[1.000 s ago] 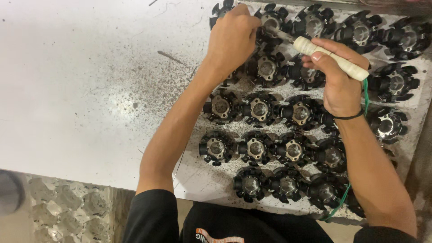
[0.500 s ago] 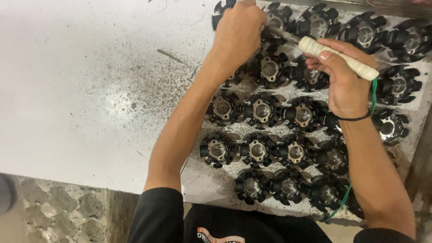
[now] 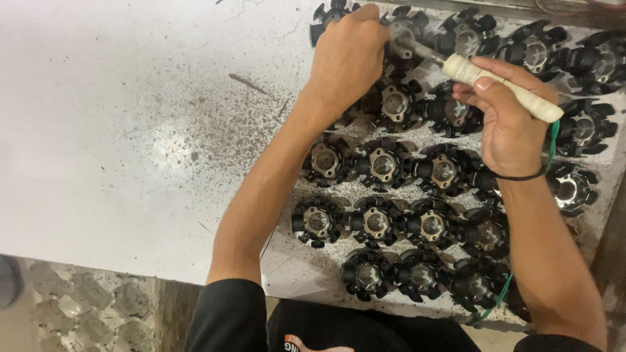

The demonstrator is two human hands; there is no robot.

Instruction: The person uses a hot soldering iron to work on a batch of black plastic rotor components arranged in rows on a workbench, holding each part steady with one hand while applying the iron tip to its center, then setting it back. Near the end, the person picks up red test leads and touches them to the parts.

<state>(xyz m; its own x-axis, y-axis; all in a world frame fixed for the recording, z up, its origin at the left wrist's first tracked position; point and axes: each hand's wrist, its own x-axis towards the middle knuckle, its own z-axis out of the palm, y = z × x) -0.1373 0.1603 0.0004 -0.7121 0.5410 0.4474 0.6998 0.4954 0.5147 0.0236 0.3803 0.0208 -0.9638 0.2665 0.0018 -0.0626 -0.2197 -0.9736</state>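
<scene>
White, scuffed and speckled with dark grit, the metal worktop fills most of the view, and its right part is packed with rows of black, finned, round motor parts with pale metal hubs. Your left hand is closed down over one of these black finned parts at the far row, fingers curled around it so it sits pinned to the worktop; most of that part is hidden under your knuckles. Your right hand is wrapped in a firm grip around the pale, cloth-wound handle of a hammer-like tool, whose metal shank slants up and left to end at that same part, just beside your left thumb. A green cord hangs from the handle's end, and a thin black band circles your right wrist. Judging by this, you are in the striking or seating step on the far-row piece. Whatever comes next calls for a steady left-hand hold, your thumb clear of the tool's head, and a blow kept square on the hub.
</scene>
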